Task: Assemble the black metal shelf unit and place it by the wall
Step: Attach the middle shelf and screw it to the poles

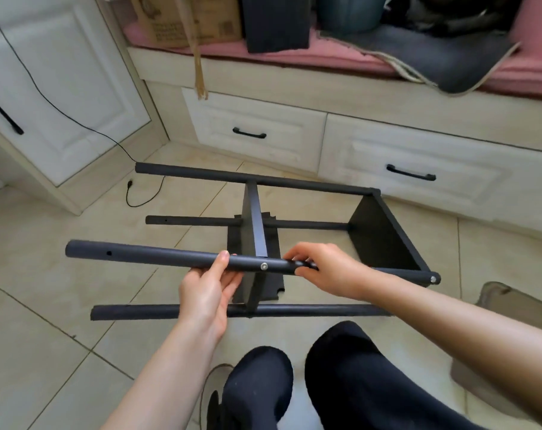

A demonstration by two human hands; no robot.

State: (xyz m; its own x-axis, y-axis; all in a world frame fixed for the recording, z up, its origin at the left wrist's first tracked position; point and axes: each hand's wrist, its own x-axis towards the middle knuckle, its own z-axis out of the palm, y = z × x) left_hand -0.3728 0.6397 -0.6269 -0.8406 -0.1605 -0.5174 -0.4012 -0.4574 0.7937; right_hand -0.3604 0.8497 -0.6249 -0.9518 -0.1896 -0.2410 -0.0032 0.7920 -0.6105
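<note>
Now pole (158,255) between fingers (297,253) (both hands)

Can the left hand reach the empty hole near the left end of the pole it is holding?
Probably yes. The left hand grips the near upper pole, and the empty hole lies further left along the same pole with nothing covering it, so sliding along looks free.

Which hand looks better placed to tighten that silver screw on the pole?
Probably the right hand: it pinches the pole just beside the screw, while the left hand steadies the pole from underneath.
</note>
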